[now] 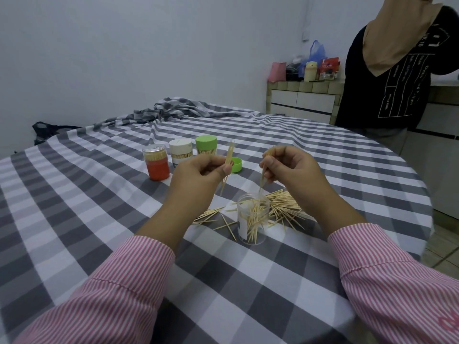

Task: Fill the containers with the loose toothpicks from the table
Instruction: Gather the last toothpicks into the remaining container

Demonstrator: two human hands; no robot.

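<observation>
Right hand (288,170), toothpicks (262,178) tip-down

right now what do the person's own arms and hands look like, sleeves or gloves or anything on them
Both arms wear long sleeves with thin pink and white stripes; the left sleeve and the right sleeve end in buttonless-looking cuffs at the wrist. The left hand and the right hand are bare: no gloves, rings or watch visible.
</observation>
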